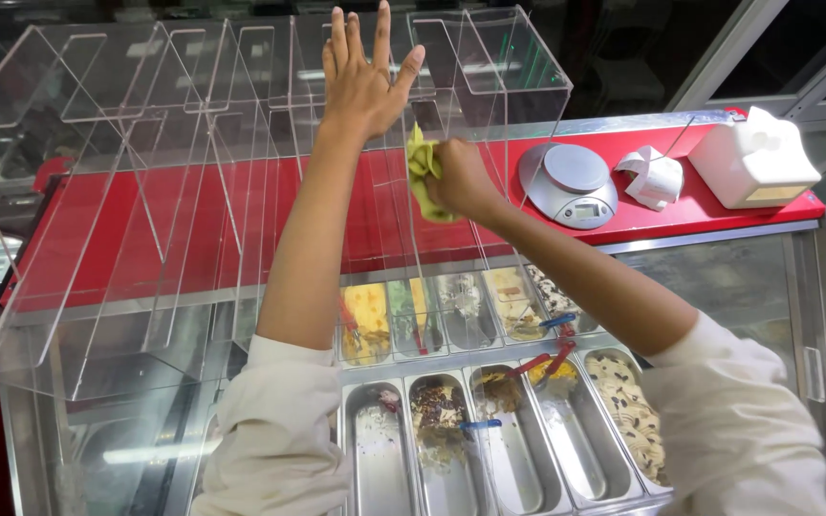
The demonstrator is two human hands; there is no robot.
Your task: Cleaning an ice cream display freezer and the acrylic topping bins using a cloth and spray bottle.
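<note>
A large clear acrylic organiser (145, 191) with several divided compartments stands tilted on a red counter top (642, 215). My left hand (363, 76) is open, fingers spread, with its palm pressed flat against one of the upper clear panels. My right hand (461, 177) grips a yellow-green cloth (423, 172) and holds it against a clear divider just below the left hand. Both forearms are bare, with white sleeves pushed up past the elbows.
A round silver kitchen scale (569, 183), a crumpled paper slip (652, 177) and a white box-shaped container (752, 161) sit on the red counter at right. Below, a glass-topped freezer holds several steel tubs of ice cream (489, 411) with scoops.
</note>
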